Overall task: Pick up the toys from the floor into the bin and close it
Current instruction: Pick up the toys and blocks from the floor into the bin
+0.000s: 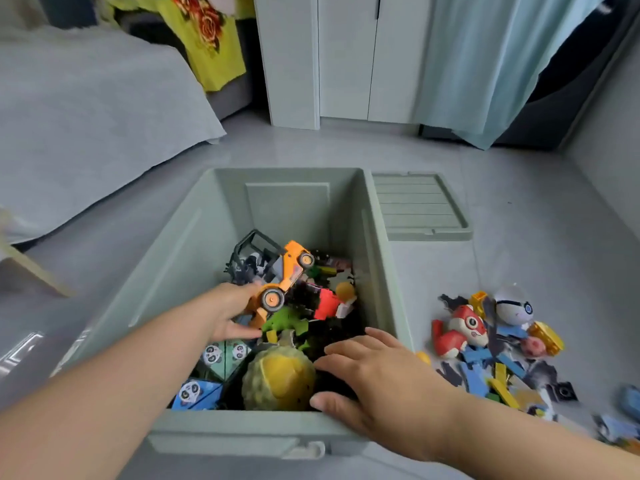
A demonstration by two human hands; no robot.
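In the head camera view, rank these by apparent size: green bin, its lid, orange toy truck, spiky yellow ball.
1. green bin
2. lid
3. orange toy truck and spiky yellow ball look alike; the ball is nearer the camera, so unranked.

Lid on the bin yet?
No, the lid lies flat on the floor to the right of the open bin.
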